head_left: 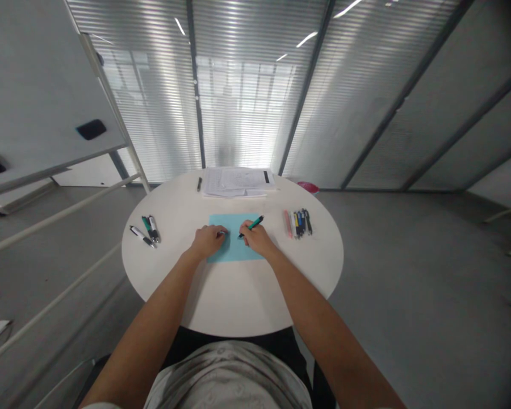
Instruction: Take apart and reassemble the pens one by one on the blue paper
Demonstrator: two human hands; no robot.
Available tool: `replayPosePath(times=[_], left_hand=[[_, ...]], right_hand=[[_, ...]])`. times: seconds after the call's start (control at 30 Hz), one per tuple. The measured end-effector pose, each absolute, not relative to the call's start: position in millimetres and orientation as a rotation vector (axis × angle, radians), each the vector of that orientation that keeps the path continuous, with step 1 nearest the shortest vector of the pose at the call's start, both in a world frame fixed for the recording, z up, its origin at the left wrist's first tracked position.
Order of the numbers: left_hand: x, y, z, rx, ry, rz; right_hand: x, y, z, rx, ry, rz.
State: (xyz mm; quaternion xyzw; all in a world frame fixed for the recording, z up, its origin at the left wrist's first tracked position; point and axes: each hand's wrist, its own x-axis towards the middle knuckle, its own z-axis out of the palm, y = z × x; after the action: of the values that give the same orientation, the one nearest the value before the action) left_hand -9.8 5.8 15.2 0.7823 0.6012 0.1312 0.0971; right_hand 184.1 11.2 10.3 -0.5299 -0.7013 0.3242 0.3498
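Hands, both on the blue sheet at table centre: right hand closed around a green pen, tip down at mid-sheet; left hand curled on the sheet's left part, contents unclear. Sheet appears unmarked, so writing looks barely begun. Left: three pens. Right: row of pens. Far edge: paper stack. Support: round white table.

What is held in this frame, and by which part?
The right hand grips the green pen low on its barrel; the left hand rests on the blue paper, any grip unclear.
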Motion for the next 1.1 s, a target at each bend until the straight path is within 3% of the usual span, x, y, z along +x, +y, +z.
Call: replayPosePath(times=[0.47, 0.6, 0.8, 1.1], left_hand=[[-10.0, 4.5, 18.0, 2.276, 1.787, 0.375], [-9.9, 4.0, 18.1, 2.282, 1.786, 0.375], [-10.1, 4.5, 14.6, 2.290, 1.803, 0.367], [-10.8, 4.3, 11.8, 2.291, 1.791, 0.388]], right_hand=[[189.0, 10.3, 18.0, -1.409, -1.683, 0.737], [191.1, 11.9, 21.9, -1.219, -1.510, 0.948], [196.2, 12.2, 31.8, -0.899, -1.175, 1.540], [195.8, 12.6, 39.6, -0.874, -0.815, 1.492]])
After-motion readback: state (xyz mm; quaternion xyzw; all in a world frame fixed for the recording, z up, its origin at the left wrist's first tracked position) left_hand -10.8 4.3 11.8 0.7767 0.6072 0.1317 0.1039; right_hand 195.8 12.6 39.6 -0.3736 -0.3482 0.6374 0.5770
